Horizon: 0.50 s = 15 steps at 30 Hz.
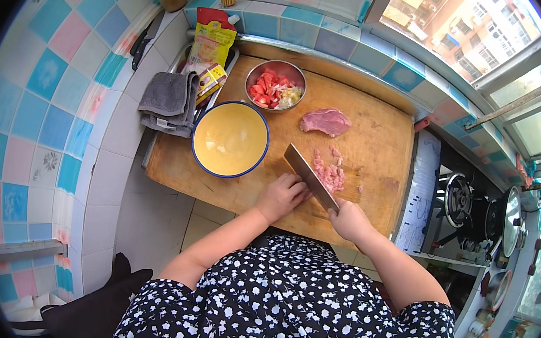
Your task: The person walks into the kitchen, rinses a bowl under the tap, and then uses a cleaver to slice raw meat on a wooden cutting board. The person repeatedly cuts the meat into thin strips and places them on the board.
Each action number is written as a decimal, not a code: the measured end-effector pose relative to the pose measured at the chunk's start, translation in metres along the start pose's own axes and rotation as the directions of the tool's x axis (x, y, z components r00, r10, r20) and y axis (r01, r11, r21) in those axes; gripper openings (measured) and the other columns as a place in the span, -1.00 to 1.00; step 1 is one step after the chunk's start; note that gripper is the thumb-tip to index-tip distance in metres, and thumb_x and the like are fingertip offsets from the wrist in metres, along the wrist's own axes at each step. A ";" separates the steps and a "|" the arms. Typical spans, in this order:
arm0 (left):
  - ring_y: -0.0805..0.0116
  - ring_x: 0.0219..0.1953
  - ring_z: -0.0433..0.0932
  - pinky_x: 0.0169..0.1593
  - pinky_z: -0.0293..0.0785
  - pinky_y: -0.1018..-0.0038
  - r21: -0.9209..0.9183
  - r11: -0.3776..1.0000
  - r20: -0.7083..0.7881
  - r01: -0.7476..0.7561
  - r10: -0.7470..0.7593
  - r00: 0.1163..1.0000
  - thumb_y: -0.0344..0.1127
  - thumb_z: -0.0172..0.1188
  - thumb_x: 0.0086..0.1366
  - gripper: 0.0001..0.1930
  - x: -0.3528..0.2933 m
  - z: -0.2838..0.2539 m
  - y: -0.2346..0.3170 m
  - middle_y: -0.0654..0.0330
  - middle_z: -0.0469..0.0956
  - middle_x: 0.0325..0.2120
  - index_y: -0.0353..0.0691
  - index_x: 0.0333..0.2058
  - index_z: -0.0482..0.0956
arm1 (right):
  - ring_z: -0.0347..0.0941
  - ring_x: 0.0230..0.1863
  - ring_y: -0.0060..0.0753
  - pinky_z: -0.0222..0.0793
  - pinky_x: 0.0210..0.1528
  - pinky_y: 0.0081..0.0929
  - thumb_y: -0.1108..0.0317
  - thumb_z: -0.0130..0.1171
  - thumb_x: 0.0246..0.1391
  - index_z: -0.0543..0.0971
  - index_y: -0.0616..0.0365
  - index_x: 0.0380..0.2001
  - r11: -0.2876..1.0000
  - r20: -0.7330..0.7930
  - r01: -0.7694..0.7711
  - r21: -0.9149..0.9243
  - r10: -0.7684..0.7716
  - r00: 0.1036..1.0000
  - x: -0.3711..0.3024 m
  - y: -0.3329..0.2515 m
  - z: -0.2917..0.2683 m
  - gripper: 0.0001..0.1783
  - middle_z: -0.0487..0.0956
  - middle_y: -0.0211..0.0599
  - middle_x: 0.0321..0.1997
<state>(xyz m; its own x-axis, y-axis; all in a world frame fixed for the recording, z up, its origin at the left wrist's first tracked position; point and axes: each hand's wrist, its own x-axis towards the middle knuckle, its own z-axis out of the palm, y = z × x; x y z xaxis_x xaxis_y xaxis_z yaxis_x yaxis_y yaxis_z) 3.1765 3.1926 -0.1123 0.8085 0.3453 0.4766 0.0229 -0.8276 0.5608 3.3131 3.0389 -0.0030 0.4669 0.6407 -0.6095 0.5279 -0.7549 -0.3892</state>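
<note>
My right hand [349, 220] grips the handle of a broad cleaver [309, 175], whose blade lies slanted over the wooden cutting board [377, 140]. My left hand [283, 195] rests against the blade's near side, fingers curled. Just right of the blade lies a pile of small pink chopped meat pieces [329, 173]. A whole slab of raw pink meat [325, 121] lies farther back on the board.
A yellow bowl with a blue rim [230, 139] holding beaten egg and a steel bowl of chopped tomato [274, 85] stand on the board's left. A grey cloth [169, 101] and yellow packets [210, 46] lie left of them. A gas stove [469, 204] stands right.
</note>
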 end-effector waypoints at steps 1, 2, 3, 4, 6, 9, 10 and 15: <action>0.17 -0.29 0.56 -0.28 0.55 0.32 0.016 1.000 0.004 0.000 0.000 1.000 -0.29 0.35 0.13 -0.83 0.000 0.000 0.000 0.20 0.56 -0.29 -0.14 -0.32 0.60 | 0.57 -0.07 0.19 0.46 0.04 0.00 0.18 0.03 0.20 0.56 0.19 -0.07 1.000 0.007 0.002 0.000 -0.002 1.000 0.006 -0.002 -0.002 -0.64 0.63 0.20 -0.21; 0.20 -0.29 0.56 -0.30 0.54 0.33 0.032 0.999 0.011 -0.001 0.000 1.000 -0.25 0.35 0.14 -0.84 0.000 0.000 -0.001 0.22 0.56 -0.30 -0.12 -0.32 0.60 | 0.57 -0.07 0.19 0.46 0.03 0.00 0.18 0.03 0.20 0.56 0.20 -0.07 1.000 0.015 0.003 0.002 -0.003 1.000 0.010 -0.004 -0.001 -0.64 0.63 0.20 -0.21; 0.20 -0.29 0.56 -0.30 0.55 0.33 0.033 0.999 0.003 -0.007 0.007 1.000 -0.25 0.35 0.14 -0.84 0.000 0.002 -0.002 0.22 0.56 -0.29 -0.11 -0.32 0.60 | 0.57 -0.07 0.20 0.47 0.02 0.01 0.19 0.03 0.20 0.56 0.20 -0.08 1.000 -0.011 0.013 -0.003 -0.013 1.000 0.015 -0.006 0.002 -0.64 0.63 0.21 -0.21; 0.20 -0.29 0.56 -0.29 0.55 0.34 0.033 0.999 -0.005 -0.013 0.013 1.000 -0.25 0.34 0.14 -0.84 0.001 0.004 -0.003 0.22 0.56 -0.29 -0.11 -0.32 0.60 | 0.57 -0.07 0.20 0.47 0.01 0.01 0.19 0.03 0.20 0.57 0.20 -0.09 1.000 -0.038 0.022 -0.008 -0.022 0.999 0.019 -0.007 0.005 -0.65 0.63 0.21 -0.21; 0.20 -0.28 0.56 -0.28 0.56 0.34 0.037 0.999 -0.005 -0.011 0.011 1.000 -0.25 0.34 0.14 -0.84 -0.002 0.005 -0.004 0.22 0.56 -0.28 -0.11 -0.31 0.60 | 0.57 -0.08 0.21 0.48 0.00 0.02 0.19 0.03 0.20 0.58 0.20 -0.11 0.999 -0.073 0.044 0.001 -0.043 0.996 0.028 -0.015 0.014 -0.65 0.63 0.21 -0.22; 0.18 -0.26 0.56 -0.24 0.56 0.34 0.044 0.999 0.011 -0.011 0.010 1.000 -0.29 0.33 0.13 -0.82 -0.003 0.002 -0.003 0.21 0.56 -0.26 -0.12 -0.29 0.60 | 0.57 -0.07 0.21 0.48 0.02 0.01 0.20 0.05 0.19 0.60 0.19 -0.13 0.993 -0.141 0.102 0.055 -0.094 0.986 0.051 -0.026 0.021 -0.67 0.64 0.20 -0.19; 0.16 -0.25 0.56 -0.23 0.56 0.32 0.043 0.999 0.017 -0.014 0.014 1.000 -0.32 0.33 0.11 -0.82 -0.002 0.001 -0.002 0.19 0.56 -0.25 -0.14 -0.28 0.60 | 0.58 -0.07 0.20 0.47 0.03 0.00 0.19 0.06 0.18 0.60 0.19 -0.12 0.995 -0.117 0.086 0.053 -0.079 0.990 0.051 -0.023 0.019 -0.66 0.64 0.19 -0.19; 0.10 -0.22 0.54 -0.15 0.54 0.31 0.023 0.998 -0.011 -0.065 0.066 0.998 -0.39 0.30 0.11 -0.81 0.000 0.005 -0.006 0.14 0.54 -0.22 -0.20 -0.26 0.58 | 0.58 -0.06 0.18 0.46 0.06 -0.05 0.16 0.13 0.14 0.61 0.21 -0.09 0.993 -0.028 -0.022 0.120 0.026 0.999 0.022 0.015 0.008 -0.61 0.65 0.18 -0.20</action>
<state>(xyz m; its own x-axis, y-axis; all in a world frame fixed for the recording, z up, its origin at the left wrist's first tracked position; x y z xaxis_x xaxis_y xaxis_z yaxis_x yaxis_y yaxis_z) 3.1795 3.1954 -0.1192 0.8017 0.2950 0.5198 -0.0168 -0.8583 0.5129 3.3256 3.0404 -0.0282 0.5000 0.6247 -0.5998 0.4286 -0.7803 -0.4555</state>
